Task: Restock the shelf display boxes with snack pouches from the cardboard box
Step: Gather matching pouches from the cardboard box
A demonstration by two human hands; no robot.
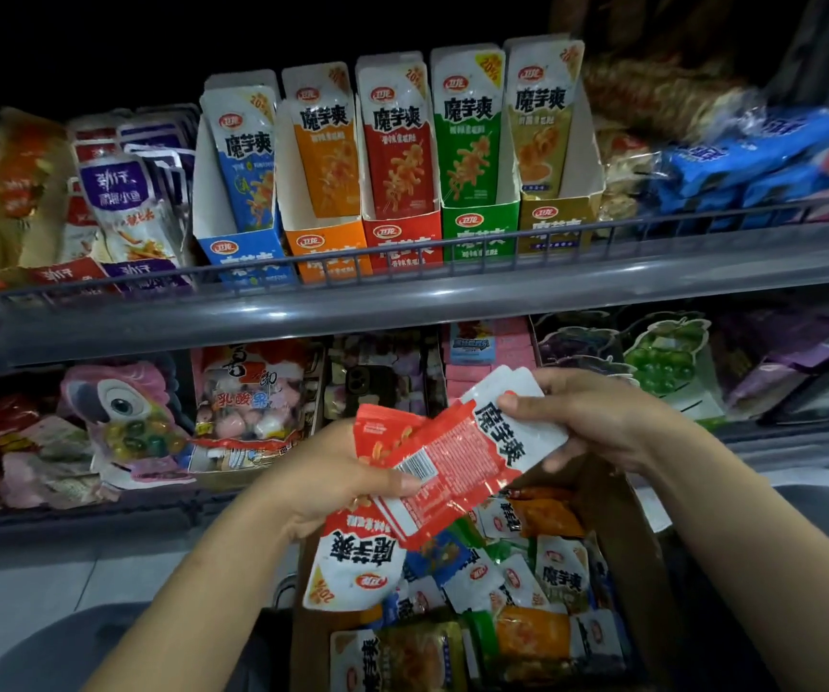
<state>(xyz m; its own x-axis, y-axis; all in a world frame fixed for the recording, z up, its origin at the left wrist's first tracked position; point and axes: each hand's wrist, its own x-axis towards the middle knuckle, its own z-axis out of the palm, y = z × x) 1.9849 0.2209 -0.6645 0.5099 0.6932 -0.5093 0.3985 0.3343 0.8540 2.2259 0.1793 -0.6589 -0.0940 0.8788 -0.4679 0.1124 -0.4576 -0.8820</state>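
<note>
My left hand point(322, 472) grips a bunch of red snack pouches point(432, 467) above the cardboard box point(647, 536), and one pouch hangs upside down below the hand. My right hand point(597, 417) pinches the white top end of the uppermost pouch. Loose pouches in red, orange, green, blue and yellow point(527, 591) fill the cardboard box. On the upper shelf stand several display boxes side by side: blue point(248, 257), orange point(325, 252), red point(402, 242), green point(480, 232) and yellow point(557, 222), each with upright pouches inside.
A grey wire rail point(402, 277) runs along the upper shelf's front edge. Purple and white snack packs point(123, 202) sit left of the display boxes, blue packets point(752, 162) to their right. The lower shelf holds candy bags point(248, 392) and a parrot-shaped pack point(123, 407).
</note>
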